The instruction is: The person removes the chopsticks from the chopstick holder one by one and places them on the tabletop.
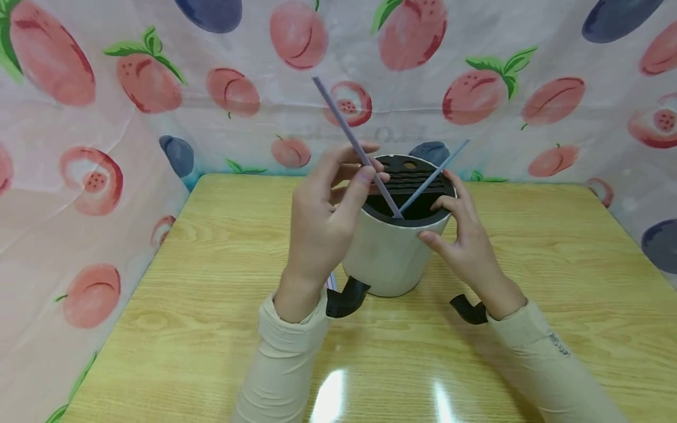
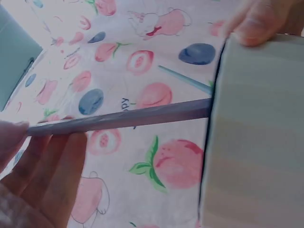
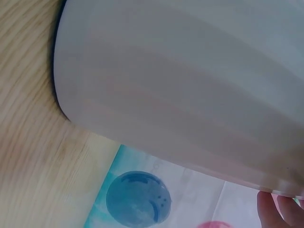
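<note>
A white round holder (image 1: 394,258) with a black slotted top (image 1: 409,176) stands on the table, its front part open. My left hand (image 1: 330,211) pinches a long purple straw (image 1: 344,124) between thumb and fingers, and the straw's lower end is inside the holder's opening. The same purple straw (image 2: 142,116) slants into the holder (image 2: 256,133) in the left wrist view. A light blue straw (image 1: 436,175) leans out of the holder toward the right. My right hand (image 1: 465,235) grips the holder's right rim, thumb outside. In the right wrist view, the holder's side (image 3: 175,90) hides most of that hand.
Behind my left wrist, a thin pale striped thing (image 1: 331,282) shows partly on the table, mostly hidden. The wooden table (image 1: 211,264) ends at a fruit-printed cloth (image 1: 233,135) at the back and left. Black wrist mounts (image 1: 348,298) stick out from both wrists.
</note>
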Action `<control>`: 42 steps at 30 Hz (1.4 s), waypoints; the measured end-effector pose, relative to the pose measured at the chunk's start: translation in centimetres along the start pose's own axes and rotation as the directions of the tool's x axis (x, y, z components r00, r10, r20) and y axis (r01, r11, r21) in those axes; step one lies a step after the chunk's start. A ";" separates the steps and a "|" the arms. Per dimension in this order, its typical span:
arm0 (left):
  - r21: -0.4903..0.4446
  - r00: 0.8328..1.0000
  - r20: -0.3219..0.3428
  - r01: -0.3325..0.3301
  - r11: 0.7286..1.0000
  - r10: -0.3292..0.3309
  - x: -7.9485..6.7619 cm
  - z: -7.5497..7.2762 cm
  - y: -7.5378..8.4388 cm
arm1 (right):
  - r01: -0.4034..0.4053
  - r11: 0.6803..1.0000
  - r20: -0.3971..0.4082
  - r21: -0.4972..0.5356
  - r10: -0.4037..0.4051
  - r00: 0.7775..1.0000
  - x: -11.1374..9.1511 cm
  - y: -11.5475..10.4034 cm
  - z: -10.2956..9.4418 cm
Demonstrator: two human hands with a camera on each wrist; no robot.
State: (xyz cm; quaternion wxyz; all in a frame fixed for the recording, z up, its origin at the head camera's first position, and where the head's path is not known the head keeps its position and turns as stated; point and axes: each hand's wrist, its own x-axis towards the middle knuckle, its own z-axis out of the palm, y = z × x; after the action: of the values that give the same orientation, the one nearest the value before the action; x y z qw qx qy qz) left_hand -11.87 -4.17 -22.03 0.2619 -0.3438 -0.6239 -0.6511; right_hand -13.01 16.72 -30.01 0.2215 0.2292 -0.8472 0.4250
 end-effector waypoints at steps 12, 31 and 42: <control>-0.171 0.974 -0.223 -0.007 0.985 -0.032 0.4 -2.7 0.9 | 0.016 1.000 -0.002 -0.022 -0.016 1.000 0.0 -0.3 0.0; 0.101 0.909 -0.146 0.406 0.908 -0.390 0.6 -5.8 -0.6 | 0.001 1.000 0.015 -0.013 -0.001 1.000 0.1 -0.4 0.1; 0.274 0.795 -0.069 0.596 0.755 -0.603 0.0 -6.7 -7.3 | -0.020 1.000 0.020 -0.024 0.020 1.000 0.1 -0.4 -0.1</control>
State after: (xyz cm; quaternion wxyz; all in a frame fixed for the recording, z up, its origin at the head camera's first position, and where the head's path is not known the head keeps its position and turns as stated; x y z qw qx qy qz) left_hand -18.28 -10.17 -26.57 0.0785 -0.0927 -0.7899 -0.6010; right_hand -12.90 16.53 -29.66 0.2113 0.2222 -0.8567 0.4147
